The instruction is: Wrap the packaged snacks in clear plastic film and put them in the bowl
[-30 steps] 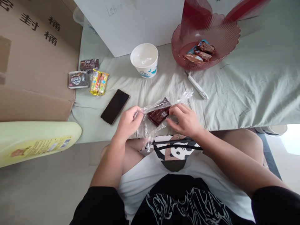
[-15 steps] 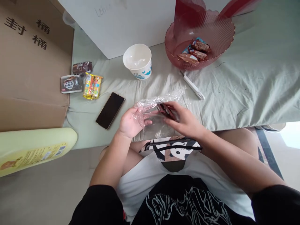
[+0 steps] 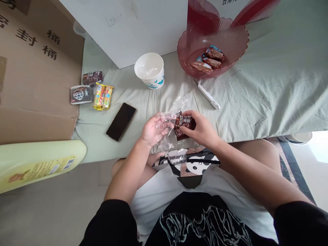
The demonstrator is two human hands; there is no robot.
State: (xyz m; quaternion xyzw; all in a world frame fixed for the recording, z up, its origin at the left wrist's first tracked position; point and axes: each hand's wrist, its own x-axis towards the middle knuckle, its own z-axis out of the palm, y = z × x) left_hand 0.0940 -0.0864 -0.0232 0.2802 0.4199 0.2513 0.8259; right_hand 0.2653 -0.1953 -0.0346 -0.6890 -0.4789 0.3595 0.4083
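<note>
Between my thumb and fingers, my right hand (image 3: 202,130) grips a brown cocoa snack packet (image 3: 182,127), its printed side facing up. My left hand (image 3: 155,130) is closed on a crinkled clear plastic bag (image 3: 167,140), which spreads behind and below the packet. Packet and bag touch or overlap; whether the packet's left edge is still inside the bag I cannot tell. Beyond my hands stands a white paper cup (image 3: 150,70) with a blue print. A dark-screened phone (image 3: 121,121) lies left of my left hand.
A pink ribbed bowl (image 3: 186,66) holds several wrapped snacks (image 3: 214,63). In front of it lies a white pen-like cutter (image 3: 208,96). Snack packets (image 3: 103,96) sit at the left, beside a cardboard box (image 3: 38,92). A yellow-green bottle (image 3: 41,153) is nearer. A white box (image 3: 143,27) stands behind.
My right hand has brought the cocoa packet into plain view from the clear bag's folds. The bag has bunched toward my left hand, which has shifted slightly right. The view has moved a little.
</note>
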